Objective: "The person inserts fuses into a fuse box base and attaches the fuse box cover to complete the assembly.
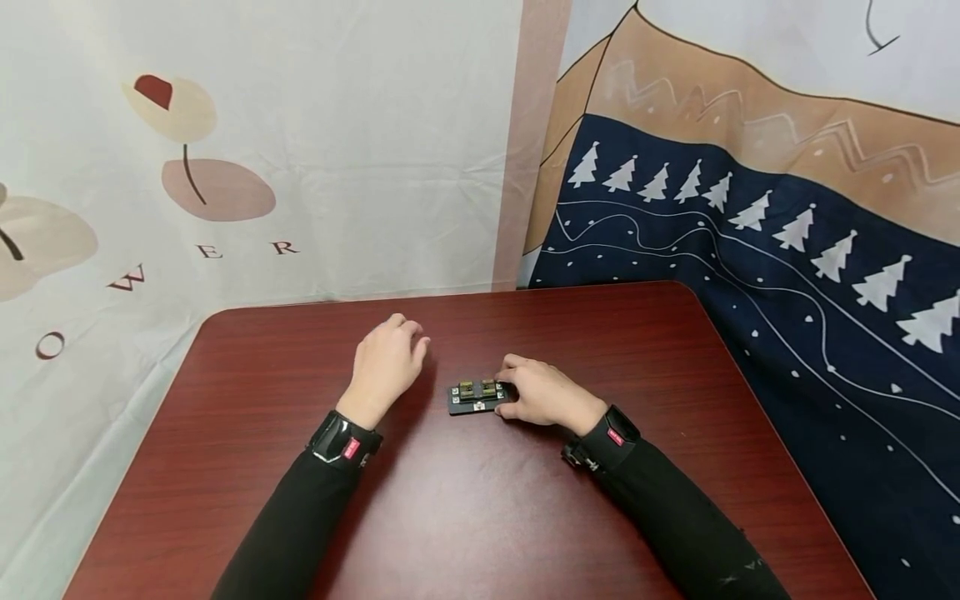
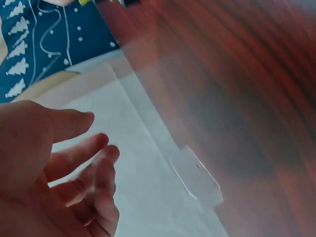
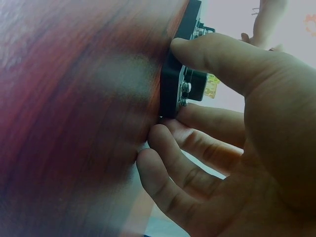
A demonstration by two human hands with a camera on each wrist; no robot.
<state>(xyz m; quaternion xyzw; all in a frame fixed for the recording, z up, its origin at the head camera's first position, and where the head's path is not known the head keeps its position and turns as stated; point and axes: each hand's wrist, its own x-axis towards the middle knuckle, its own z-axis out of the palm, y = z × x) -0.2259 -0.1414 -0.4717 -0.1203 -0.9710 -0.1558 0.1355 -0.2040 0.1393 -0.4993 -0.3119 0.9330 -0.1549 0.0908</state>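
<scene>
A small flat black base (image 1: 480, 407) lies on the table, carrying two blocks with yellow-green tops. Screws and a raised black block with a yellow part (image 3: 211, 86) show on it in the right wrist view. My right hand (image 1: 546, 394) grips the right end of the base, thumb on the near side and fingers at the far side. Left of the base and farther back, my left hand (image 1: 384, 368) hovers over the table with loosely bent fingers. The left wrist view shows nothing held in those fingers (image 2: 69, 126).
The reddish-brown table (image 1: 247, 400) has rounded back corners. Behind it hangs a pale printed cloth (image 1: 390, 167), with a dark blue cloth with white trees (image 1: 675, 225) at the right. A pale squarish piece (image 2: 197, 180) shows at the table edge in the left wrist view.
</scene>
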